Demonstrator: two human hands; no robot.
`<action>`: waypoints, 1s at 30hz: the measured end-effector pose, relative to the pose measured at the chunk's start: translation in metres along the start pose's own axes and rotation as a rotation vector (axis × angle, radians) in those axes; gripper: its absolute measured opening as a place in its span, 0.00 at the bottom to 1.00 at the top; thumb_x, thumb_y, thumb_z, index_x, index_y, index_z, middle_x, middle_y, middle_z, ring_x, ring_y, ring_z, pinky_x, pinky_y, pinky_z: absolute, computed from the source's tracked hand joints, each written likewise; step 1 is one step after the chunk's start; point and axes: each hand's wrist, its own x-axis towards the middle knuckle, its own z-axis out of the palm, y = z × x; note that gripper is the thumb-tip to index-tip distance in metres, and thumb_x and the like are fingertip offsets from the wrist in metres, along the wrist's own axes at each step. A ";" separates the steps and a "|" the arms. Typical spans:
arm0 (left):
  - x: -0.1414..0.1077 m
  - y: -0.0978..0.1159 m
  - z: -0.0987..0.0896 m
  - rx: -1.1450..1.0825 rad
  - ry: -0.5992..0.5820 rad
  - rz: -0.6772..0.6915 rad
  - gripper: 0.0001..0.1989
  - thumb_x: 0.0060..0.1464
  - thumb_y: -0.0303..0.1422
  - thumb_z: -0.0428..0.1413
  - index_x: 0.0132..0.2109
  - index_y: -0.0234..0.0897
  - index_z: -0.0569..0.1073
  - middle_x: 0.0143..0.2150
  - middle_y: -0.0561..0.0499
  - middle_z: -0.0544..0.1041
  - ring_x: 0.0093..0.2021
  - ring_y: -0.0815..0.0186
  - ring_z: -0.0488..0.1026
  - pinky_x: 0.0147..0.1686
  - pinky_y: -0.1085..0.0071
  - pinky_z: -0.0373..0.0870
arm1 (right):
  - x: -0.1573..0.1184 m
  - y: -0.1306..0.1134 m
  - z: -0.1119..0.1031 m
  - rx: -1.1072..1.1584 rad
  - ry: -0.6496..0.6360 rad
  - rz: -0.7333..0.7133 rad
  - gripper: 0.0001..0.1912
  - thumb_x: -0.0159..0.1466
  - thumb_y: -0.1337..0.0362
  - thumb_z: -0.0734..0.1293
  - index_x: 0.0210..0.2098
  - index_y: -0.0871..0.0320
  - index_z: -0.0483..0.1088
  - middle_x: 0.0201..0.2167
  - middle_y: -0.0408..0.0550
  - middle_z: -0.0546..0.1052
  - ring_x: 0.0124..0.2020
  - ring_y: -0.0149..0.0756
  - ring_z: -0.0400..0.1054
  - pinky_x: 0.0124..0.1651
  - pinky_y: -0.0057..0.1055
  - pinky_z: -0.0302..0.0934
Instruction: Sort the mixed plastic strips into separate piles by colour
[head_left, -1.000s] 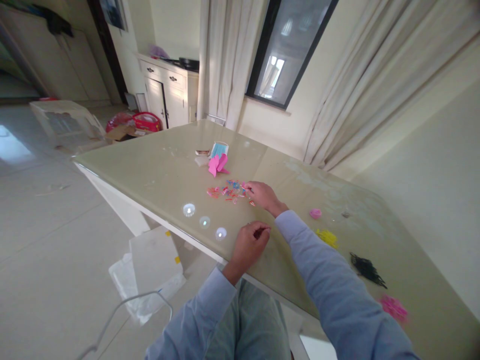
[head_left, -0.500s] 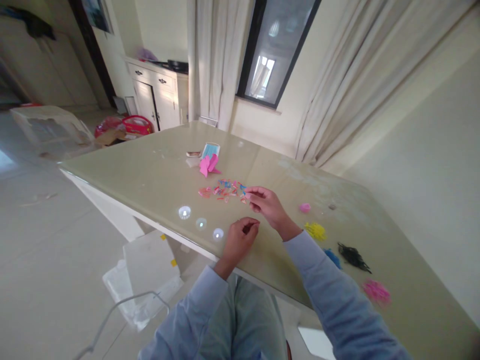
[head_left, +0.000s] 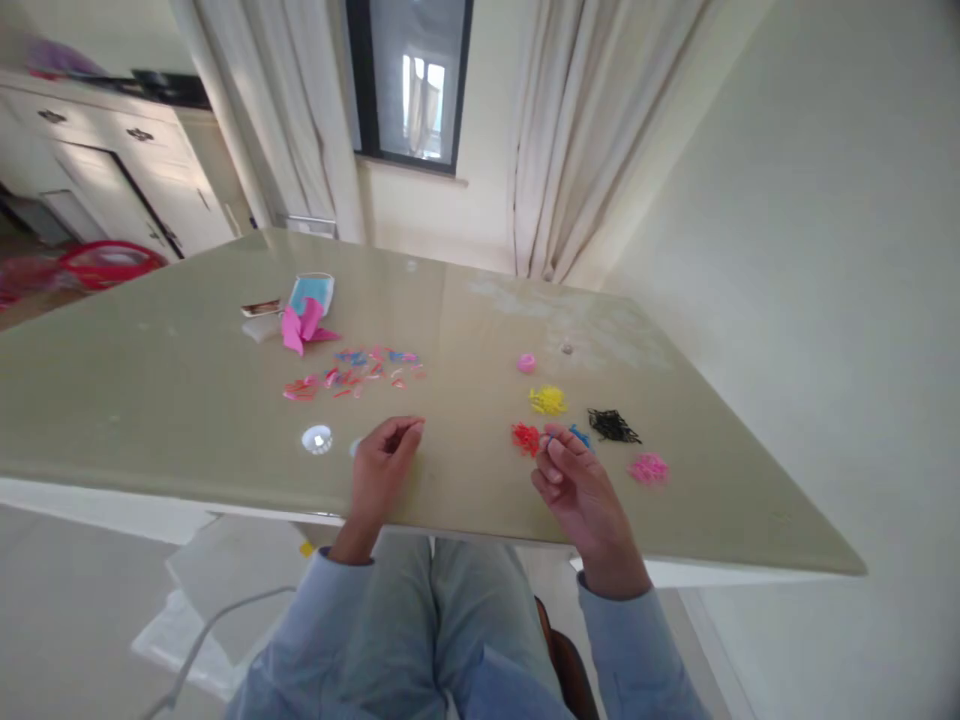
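My right hand (head_left: 581, 485) is over the right half of the table, thumb and fingers pinched on what looks like a small blue band (head_left: 550, 440). Close by its fingertips lie a red pile (head_left: 525, 437) and a partly covered blue pile (head_left: 580, 437) of small bands. My left hand (head_left: 386, 460) rests near the front edge, fingers curled into a pinch; whatever is in them is too small to make out. Beyond it spreads a mixed heap of pink, blue and red bands (head_left: 356, 372).
Yellow (head_left: 547, 400), black (head_left: 613, 425) and pink (head_left: 649, 469) piles lie on the right, with a pink lump (head_left: 526, 363) behind. A pink folded piece (head_left: 304, 325) and a blue face mask (head_left: 312, 293) are at the back left. Ceiling-light reflections (head_left: 317, 439) shine on the tabletop.
My right hand has moved from the mixed heap across to the red and blue piles on the right. My left hand stays pinched near the front edge. The view has turned right.
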 end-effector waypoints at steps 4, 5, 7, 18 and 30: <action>0.000 0.001 -0.001 0.031 0.024 0.001 0.17 0.49 0.45 0.59 0.38 0.35 0.80 0.34 0.48 0.82 0.34 0.64 0.76 0.37 0.69 0.73 | -0.009 -0.009 -0.025 0.083 0.107 -0.060 0.14 0.53 0.62 0.78 0.37 0.55 0.76 0.30 0.39 0.72 0.20 0.20 0.53 0.19 0.20 0.53; 0.000 0.000 -0.002 0.034 0.030 0.002 0.17 0.49 0.44 0.59 0.38 0.35 0.80 0.34 0.48 0.82 0.35 0.64 0.76 0.38 0.69 0.74 | -0.010 -0.012 -0.030 0.096 0.125 -0.072 0.14 0.52 0.62 0.78 0.36 0.55 0.76 0.30 0.39 0.72 0.20 0.20 0.53 0.19 0.20 0.53; 0.000 -0.001 -0.003 0.053 0.040 -0.001 0.18 0.49 0.44 0.60 0.39 0.35 0.80 0.35 0.48 0.81 0.35 0.64 0.76 0.38 0.70 0.73 | -0.010 -0.018 -0.039 0.100 0.145 -0.093 0.14 0.52 0.62 0.78 0.36 0.55 0.75 0.31 0.39 0.73 0.19 0.20 0.52 0.19 0.20 0.53; -0.001 -0.002 0.000 0.137 0.145 -0.074 0.16 0.46 0.43 0.62 0.40 0.39 0.81 0.34 0.54 0.81 0.32 0.68 0.73 0.32 0.74 0.70 | -0.005 -0.025 -0.050 0.106 0.155 -0.093 0.13 0.53 0.62 0.77 0.38 0.53 0.75 0.33 0.40 0.76 0.19 0.20 0.51 0.18 0.20 0.52; -0.001 0.005 0.003 0.108 0.214 -0.116 0.12 0.43 0.38 0.64 0.38 0.42 0.81 0.30 0.57 0.79 0.28 0.71 0.69 0.29 0.76 0.67 | 0.005 -0.027 -0.061 -0.129 0.354 -0.283 0.17 0.50 0.60 0.78 0.38 0.56 0.75 0.28 0.40 0.75 0.20 0.22 0.58 0.21 0.22 0.54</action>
